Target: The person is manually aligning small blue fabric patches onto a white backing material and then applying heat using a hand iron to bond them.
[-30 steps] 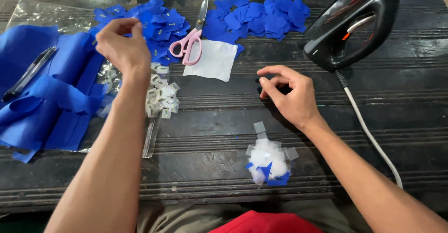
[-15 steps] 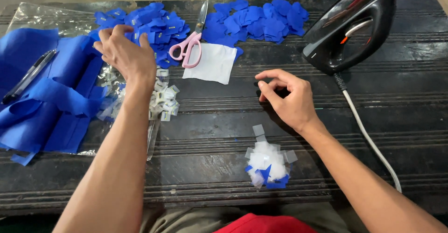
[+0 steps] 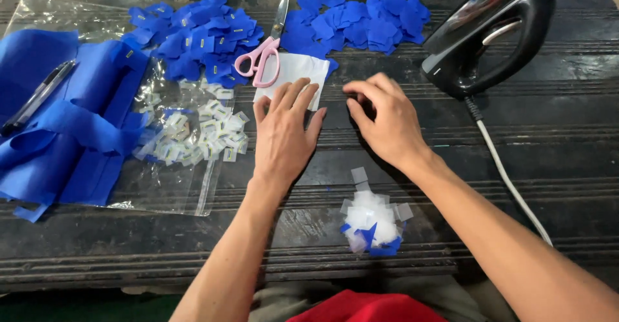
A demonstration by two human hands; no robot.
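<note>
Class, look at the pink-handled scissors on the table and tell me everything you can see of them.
The scissors have pale pink loop handles, plastic by the look, and slim grey metal blades. They lie flat and closed, handles toward the person, blades pointing away between two heaps of blue fabric pieces. One handle loop overlaps the top edge of a white sheet. Neither hand touches them; the left hand lies nearest, just below on the white sheet.

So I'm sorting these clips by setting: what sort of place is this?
Probably a small sewing or craft workbench. On the dark grooved wooden table lie heaps of cut blue fabric pieces, pink-handled scissors and a black electric iron.
</note>
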